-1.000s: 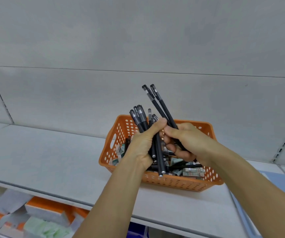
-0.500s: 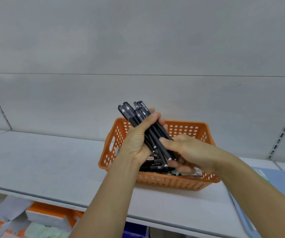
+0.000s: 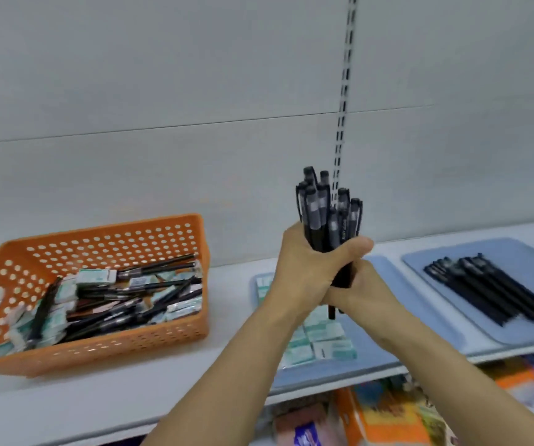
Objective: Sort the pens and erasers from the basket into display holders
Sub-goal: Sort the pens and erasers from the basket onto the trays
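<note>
The basket [image 3: 104, 342] was orange plastic, perforated, with a slight sheen. The pens [image 3: 325, 217] in the fist were black plastic, mostly matt, with a glossy clear band near the caps. The erasers [image 3: 326, 344] wore pale paper sleeves. The trays [image 3: 516, 252] looked like smooth matt blue plastic, the shelf [image 3: 130, 391] smooth, painted grey-white.

1. One head-worn view only — it looks forward and slightly down along both forearms at a white shelf [image 3: 130, 394] and its back panel.
2. It sits close — the orange basket [image 3: 104, 346] lies at left, two blue trays [image 3: 523, 252] at right.
</note>
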`<control>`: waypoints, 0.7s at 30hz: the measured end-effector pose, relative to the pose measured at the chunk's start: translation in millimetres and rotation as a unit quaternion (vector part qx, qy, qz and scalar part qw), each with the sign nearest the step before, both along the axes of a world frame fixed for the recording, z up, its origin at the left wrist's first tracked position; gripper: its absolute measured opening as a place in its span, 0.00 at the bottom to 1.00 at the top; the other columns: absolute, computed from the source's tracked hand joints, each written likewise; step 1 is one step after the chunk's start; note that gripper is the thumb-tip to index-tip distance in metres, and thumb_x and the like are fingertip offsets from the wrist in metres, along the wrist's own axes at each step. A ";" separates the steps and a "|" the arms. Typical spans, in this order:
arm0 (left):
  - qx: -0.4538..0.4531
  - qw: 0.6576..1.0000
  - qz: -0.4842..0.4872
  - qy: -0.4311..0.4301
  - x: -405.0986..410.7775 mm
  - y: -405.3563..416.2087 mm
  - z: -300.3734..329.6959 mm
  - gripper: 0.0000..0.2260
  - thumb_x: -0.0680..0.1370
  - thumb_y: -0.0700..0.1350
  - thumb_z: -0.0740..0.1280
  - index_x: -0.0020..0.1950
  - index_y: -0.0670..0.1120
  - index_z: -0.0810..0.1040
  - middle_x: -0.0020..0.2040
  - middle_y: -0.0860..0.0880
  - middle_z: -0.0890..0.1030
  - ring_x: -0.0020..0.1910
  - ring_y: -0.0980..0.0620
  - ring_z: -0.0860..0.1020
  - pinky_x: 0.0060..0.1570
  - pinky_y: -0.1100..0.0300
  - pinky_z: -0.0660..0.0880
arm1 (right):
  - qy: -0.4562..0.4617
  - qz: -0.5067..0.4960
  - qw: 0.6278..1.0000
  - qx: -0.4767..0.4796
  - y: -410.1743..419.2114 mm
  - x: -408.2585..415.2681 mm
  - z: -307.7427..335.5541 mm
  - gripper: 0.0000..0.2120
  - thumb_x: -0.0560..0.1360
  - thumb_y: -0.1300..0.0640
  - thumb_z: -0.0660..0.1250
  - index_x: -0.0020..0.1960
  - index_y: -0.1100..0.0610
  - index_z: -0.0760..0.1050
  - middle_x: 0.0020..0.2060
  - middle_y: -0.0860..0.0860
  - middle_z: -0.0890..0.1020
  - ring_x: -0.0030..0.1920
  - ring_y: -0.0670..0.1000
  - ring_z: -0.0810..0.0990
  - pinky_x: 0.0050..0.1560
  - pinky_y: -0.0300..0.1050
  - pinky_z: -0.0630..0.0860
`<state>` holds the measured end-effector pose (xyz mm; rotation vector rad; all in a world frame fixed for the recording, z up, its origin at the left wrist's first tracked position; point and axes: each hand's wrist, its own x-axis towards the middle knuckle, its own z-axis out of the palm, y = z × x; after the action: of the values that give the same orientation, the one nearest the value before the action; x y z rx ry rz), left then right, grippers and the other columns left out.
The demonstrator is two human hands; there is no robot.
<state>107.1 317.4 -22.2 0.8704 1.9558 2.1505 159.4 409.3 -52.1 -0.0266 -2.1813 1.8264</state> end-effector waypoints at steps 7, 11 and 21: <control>-0.035 0.993 0.027 -0.108 22.5 98.4 -45.0 0.19 0.65 0.43 0.80 0.54 0.50 0.80 0.46 0.53 0.85 0.47 0.58 0.83 0.47 0.63 0.79 | -0.023 -0.074 0.997 -0.028 94.1 12.4 -39.7 0.17 0.73 0.66 0.71 0.50 0.44 0.78 0.41 0.38 0.85 0.48 0.39 0.82 0.39 0.32 0.78; -0.077 0.996 -0.012 -0.046 26.2 104.5 -45.4 0.25 0.64 0.41 0.81 0.55 0.60 0.79 0.51 0.54 0.83 0.49 0.59 0.82 0.47 0.67 0.78 | -0.005 -0.036 0.999 -0.040 106.3 17.9 -44.7 0.20 0.72 0.71 0.70 0.48 0.45 0.79 0.42 0.41 0.85 0.48 0.39 0.82 0.44 0.37 0.80; -0.081 0.996 -0.020 0.028 23.3 104.6 -25.4 0.34 0.64 0.45 0.81 0.66 0.60 0.72 0.56 0.53 0.83 0.56 0.47 0.82 0.60 0.48 0.76 | 0.038 0.050 0.998 -0.003 122.4 11.5 -39.2 0.25 0.68 0.65 0.73 0.48 0.34 0.79 0.46 0.40 0.84 0.49 0.41 0.83 0.45 0.37 0.80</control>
<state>130.4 421.9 -47.6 0.9429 2.0856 1.9321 170.9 531.7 -91.3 0.1527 -2.1608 1.8544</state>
